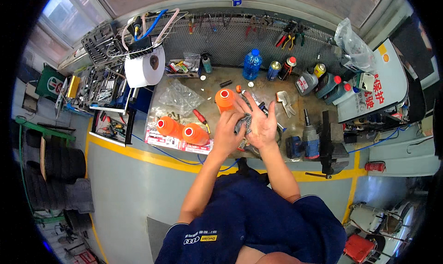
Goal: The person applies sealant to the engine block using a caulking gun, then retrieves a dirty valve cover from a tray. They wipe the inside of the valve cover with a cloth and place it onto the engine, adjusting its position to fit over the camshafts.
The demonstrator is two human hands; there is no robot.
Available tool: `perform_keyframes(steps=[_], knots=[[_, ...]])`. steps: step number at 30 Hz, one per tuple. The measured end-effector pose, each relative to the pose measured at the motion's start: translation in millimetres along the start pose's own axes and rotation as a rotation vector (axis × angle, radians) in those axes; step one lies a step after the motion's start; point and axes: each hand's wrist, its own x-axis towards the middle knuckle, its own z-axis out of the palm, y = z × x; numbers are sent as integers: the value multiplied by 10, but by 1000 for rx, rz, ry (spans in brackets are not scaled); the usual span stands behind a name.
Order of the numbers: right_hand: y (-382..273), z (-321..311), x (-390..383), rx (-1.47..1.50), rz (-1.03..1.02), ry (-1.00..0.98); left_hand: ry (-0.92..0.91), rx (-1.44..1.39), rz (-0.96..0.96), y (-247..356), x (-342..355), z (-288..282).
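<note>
Above the front of the workbench (272, 89), my two hands meet. My left hand (227, 129) is closed, its fingers pinching a small grey crumpled wad (243, 123), which looks like a rag, against the other palm. My right hand (261, 125) is palm up with fingers spread and the wad lying at its thumb-side edge. Just behind my left hand stands an orange bottle (224, 100), partly covered by the fingers. Two more orange bottles, one farther left (169, 127) and one nearer (195, 134), stand on a red and white box (177, 141). A red-handled screwdriver (200, 116) lies beside them.
A blue liquid bottle (252, 65), spray cans (288, 69) and oil bottles (328, 85) line the bench's back. An impact wrench (311, 139) and vise (333, 144) occupy its right end. At left are a paper roll (145, 70), an open tool drawer (112, 125) and crumpled clear plastic (180, 97).
</note>
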Motion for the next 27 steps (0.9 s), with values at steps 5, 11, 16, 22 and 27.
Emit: perform_keyframes(steps=[5, 11, 16, 22, 27], knots=[[-81, -83, 140, 75, -49, -26, -94, -54, 31, 147, -15, 131], [-197, -548, 379, 139, -72, 15, -211, -142, 105, 268, -112, 356], [-346, -533, 592, 118, -97, 127, -204, -49, 89, 331, 66, 614], [-407, -694, 577, 109, -31, 4, -96, 91, -90, 106, 457, 835], [-321, -532, 327, 621, 193, 160, -171, 192, -197, -257, 722, 901]])
